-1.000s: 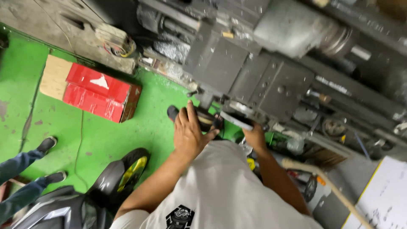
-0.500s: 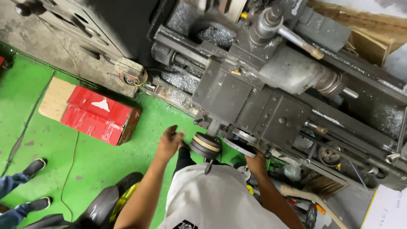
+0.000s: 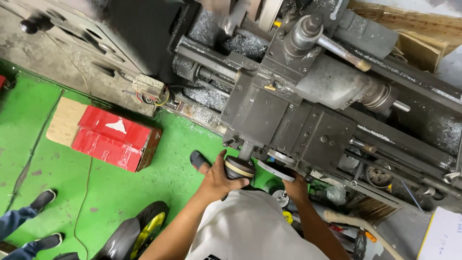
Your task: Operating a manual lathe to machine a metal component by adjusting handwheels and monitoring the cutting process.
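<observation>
I look down on a large grey lathe [image 3: 308, 101] with its carriage in front of me. My left hand [image 3: 219, 180] grips a round handwheel knob [image 3: 239, 168] on the carriage front. My right hand [image 3: 294, 185] holds the rim of a second, flatter handwheel [image 3: 276, 169] just to the right. Metal chips lie on the bed [image 3: 211, 96] behind the carriage. My grey shirt [image 3: 250, 231] fills the lower middle of the view.
A red cardboard box [image 3: 113, 137] lies on the green floor [image 3: 57, 183] at the left. Another person's shoes [image 3: 43, 200] stand at the lower left. A wheel with a yellow hub [image 3: 147, 226] sits near my left arm. Loose wires [image 3: 151, 94] hang by the machine base.
The view has tilted up the lathe. My left hand has moved from beside the knob onto it and closed around it. My right hand stays at the other handwheel.
</observation>
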